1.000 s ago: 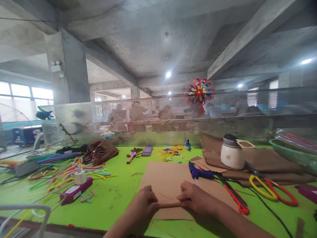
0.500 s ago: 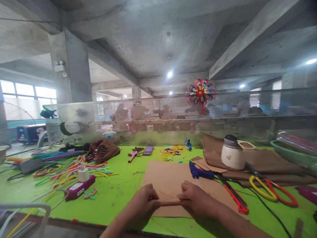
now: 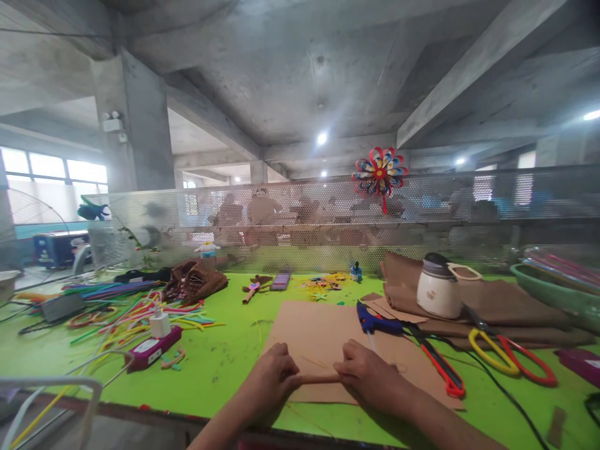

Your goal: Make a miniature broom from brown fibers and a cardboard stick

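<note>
Roll [image 3: 319, 379] of brown material lies low over the near part of the sheet [image 3: 319, 325] on the table [image 3: 210, 356], its middle exposed between our two hands. Left hand [image 3: 270, 380] and right hand [image 3: 372, 375] each pinch one end with curled fingers; contact underneath is hidden. For a good result, we judge that both ends want light, equal pressure and matched movement; uneven force could skew the roll, and a hard pinch could flatten it. We would watch the exposed middle for slack and leave the yellow strands [image 3: 315, 362] outside it. Pose: forearms converge from the near edge, knuckles up, wrists low, hands about level with each other. Glue gun [image 3: 380, 324] rests beyond the right hand; cutter [image 3: 441, 367] lies farther right, clear of our fingers.
</note>
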`<state>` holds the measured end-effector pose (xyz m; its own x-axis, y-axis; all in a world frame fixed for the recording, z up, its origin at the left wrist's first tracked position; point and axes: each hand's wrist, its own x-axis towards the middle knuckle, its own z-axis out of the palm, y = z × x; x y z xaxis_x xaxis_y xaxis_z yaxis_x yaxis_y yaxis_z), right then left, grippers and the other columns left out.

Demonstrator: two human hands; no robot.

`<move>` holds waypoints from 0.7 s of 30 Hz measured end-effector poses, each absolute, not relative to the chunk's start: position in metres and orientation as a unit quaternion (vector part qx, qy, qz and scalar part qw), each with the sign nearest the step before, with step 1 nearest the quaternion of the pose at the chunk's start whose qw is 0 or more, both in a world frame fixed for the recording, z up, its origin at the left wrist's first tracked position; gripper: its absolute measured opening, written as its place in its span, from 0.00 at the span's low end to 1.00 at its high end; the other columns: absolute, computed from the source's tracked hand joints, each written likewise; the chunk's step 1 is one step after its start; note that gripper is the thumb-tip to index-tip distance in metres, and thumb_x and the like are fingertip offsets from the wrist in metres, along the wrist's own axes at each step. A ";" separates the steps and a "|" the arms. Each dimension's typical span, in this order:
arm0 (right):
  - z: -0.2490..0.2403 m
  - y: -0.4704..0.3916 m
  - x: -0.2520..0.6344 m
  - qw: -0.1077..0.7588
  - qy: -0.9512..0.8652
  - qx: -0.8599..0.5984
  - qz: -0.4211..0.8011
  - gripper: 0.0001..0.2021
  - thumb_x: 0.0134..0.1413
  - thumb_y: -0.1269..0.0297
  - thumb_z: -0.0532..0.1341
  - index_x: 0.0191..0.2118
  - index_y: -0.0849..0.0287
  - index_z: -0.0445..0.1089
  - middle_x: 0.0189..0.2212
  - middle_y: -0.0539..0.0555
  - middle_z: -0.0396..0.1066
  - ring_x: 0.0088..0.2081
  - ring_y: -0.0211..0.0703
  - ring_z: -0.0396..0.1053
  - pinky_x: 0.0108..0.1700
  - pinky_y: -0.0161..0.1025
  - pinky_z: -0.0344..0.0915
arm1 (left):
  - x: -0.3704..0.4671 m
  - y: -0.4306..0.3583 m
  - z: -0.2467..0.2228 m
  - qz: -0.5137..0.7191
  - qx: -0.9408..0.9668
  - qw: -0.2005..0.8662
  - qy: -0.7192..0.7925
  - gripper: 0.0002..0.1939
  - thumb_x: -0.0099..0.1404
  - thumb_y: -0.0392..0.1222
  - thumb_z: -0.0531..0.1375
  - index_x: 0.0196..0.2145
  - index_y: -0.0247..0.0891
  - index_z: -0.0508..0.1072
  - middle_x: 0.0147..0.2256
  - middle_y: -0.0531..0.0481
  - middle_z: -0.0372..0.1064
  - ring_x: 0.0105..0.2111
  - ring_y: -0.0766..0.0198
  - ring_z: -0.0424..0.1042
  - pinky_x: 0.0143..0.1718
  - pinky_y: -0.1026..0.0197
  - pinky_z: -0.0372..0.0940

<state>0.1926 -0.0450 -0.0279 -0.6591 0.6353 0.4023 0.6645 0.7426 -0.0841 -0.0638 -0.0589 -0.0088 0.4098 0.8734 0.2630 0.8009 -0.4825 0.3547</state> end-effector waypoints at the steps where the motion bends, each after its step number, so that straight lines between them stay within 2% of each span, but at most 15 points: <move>1: -0.029 -0.045 0.192 0.209 -0.909 -0.357 -0.037 0.11 0.60 0.69 0.55 0.27 0.60 0.68 0.29 0.51 0.61 0.36 0.40 0.59 0.33 0.35 0.51 | -0.064 -0.059 -0.009 0.212 0.836 0.089 0.499 0.11 0.61 0.47 0.59 0.28 0.37 0.74 0.34 0.48 0.64 0.37 0.62 0.63 0.39 0.63 0.57; 14: -0.026 -0.046 0.193 0.214 -0.913 -0.346 -0.038 0.10 0.60 0.70 0.54 0.28 0.59 0.67 0.30 0.51 0.61 0.35 0.39 0.60 0.33 0.34 0.52 | -0.068 -0.059 -0.009 0.224 0.844 0.103 0.476 0.12 0.63 0.48 0.57 0.29 0.36 0.72 0.34 0.48 0.64 0.36 0.63 0.63 0.37 0.64 0.57; 21: -0.035 -0.045 0.193 0.225 -0.903 -0.360 -0.064 0.10 0.60 0.69 0.53 0.28 0.58 0.68 0.29 0.51 0.61 0.35 0.40 0.60 0.32 0.35 0.51 | -0.065 -0.056 0.000 0.159 0.853 0.086 0.489 0.12 0.62 0.47 0.56 0.29 0.37 0.74 0.33 0.49 0.63 0.35 0.64 0.63 0.35 0.64 0.57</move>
